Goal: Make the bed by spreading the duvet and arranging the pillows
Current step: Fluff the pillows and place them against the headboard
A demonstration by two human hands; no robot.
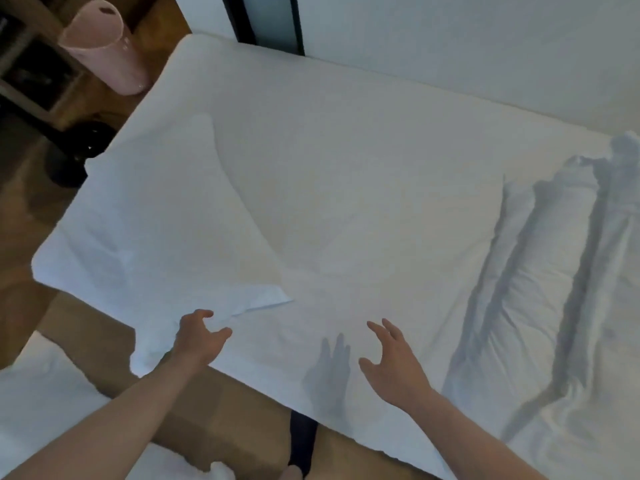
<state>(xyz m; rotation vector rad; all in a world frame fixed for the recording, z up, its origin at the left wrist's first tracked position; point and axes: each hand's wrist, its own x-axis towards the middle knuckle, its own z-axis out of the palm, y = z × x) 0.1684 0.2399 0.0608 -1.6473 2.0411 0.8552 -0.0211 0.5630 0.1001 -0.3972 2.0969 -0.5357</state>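
we reach both bare hands out over the near edge of the bed [363, 188], and neither one grips anything; the fingers of our left hand [199, 337] are spread and loosely curled, hovering at the near corner of the pillow [156, 220], and we cannot tell whether the fingertips touch the cloth; that pillow lies flat just beyond and to the left of those fingers, its pointed corner flap sticking out to the right of them, and its left side hangs past the edge of the mattress; the fingers of our right hand [391, 362] are apart and slightly bent, held above the sheet, with their shadow [329, 372] falling on the fabric just to the left of them, between the two hands; the duvet [540, 271] is bunched into long rumpled folds well off to the right of the right fingers, running from the far right edge of the bed toward the near edge, not yet spread; beyond all the fingers the white sheet lies bare and smooth up to the wall [485, 46]; far past the left fingers, on the wooden floor [20, 202], stands a pink bin [104, 46] and a dark round object [79, 150] beside the bed; under our left forearm more white bedding [41, 393] lies near the floor
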